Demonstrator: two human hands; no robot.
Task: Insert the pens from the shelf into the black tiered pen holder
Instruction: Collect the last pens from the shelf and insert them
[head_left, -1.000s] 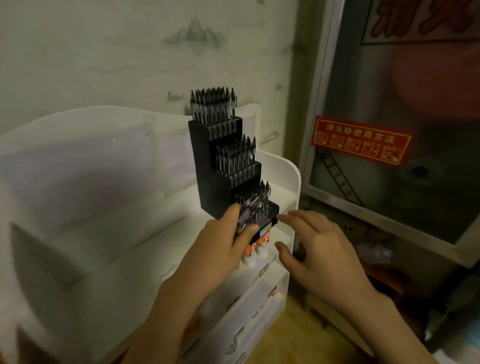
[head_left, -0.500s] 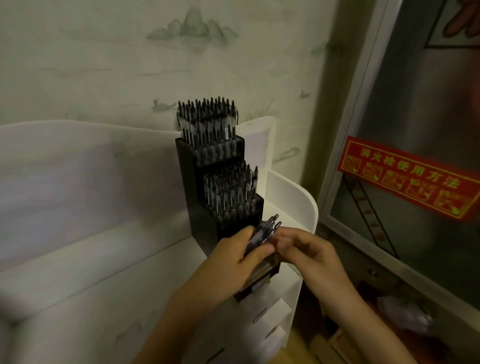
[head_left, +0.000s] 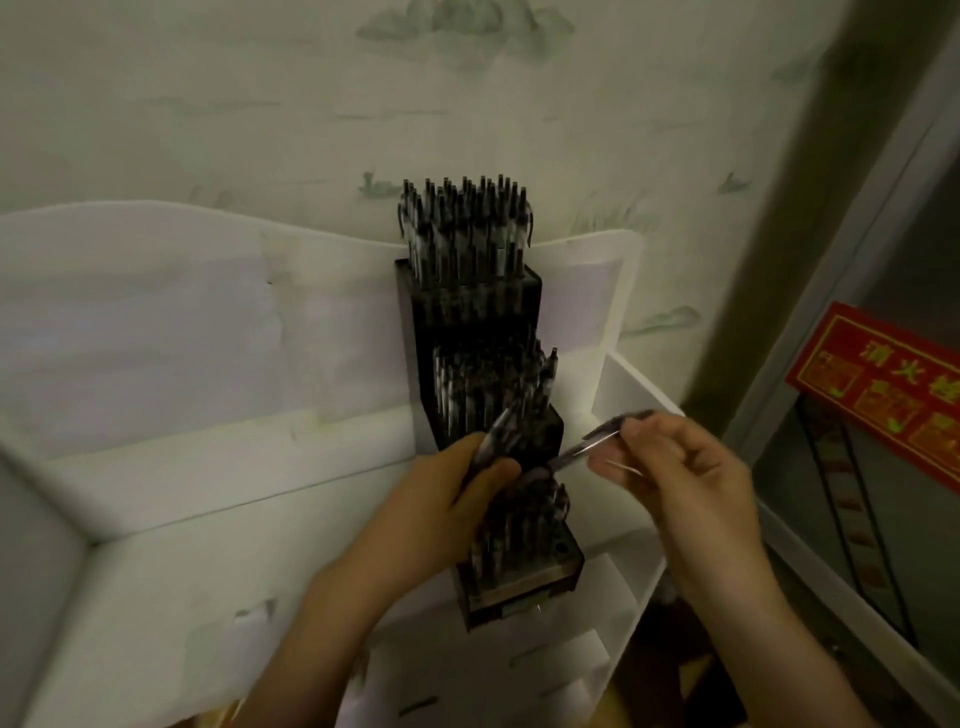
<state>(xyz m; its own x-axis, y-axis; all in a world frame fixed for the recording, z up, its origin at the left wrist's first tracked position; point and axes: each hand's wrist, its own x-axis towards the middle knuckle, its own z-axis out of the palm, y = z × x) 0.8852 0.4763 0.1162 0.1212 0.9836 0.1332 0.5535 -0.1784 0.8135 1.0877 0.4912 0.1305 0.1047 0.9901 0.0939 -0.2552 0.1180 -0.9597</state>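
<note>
Pens: a spare bundle (head_left: 496, 434) is clasped in the left hand (head_left: 447, 499), kept close for feeding.
Single pen (head_left: 597, 436): pinched by the right hand (head_left: 680, 467), angled toward the holder (head_left: 519, 545).
Holder: stood on the white shelf (head_left: 208, 571), tiers nearly filled.

Pen holder (head_left: 475, 332): stood on shelf (head_left: 208, 571), against its back panel, tiers stepping down toward viewer. Left hand (head_left: 441, 504): before middle tier, gripping pen bundle (head_left: 496, 434). Right hand (head_left: 680, 478): right of holder, pinching single pen (head_left: 597, 439). Sign (head_left: 878, 384): far right of holder.
</note>
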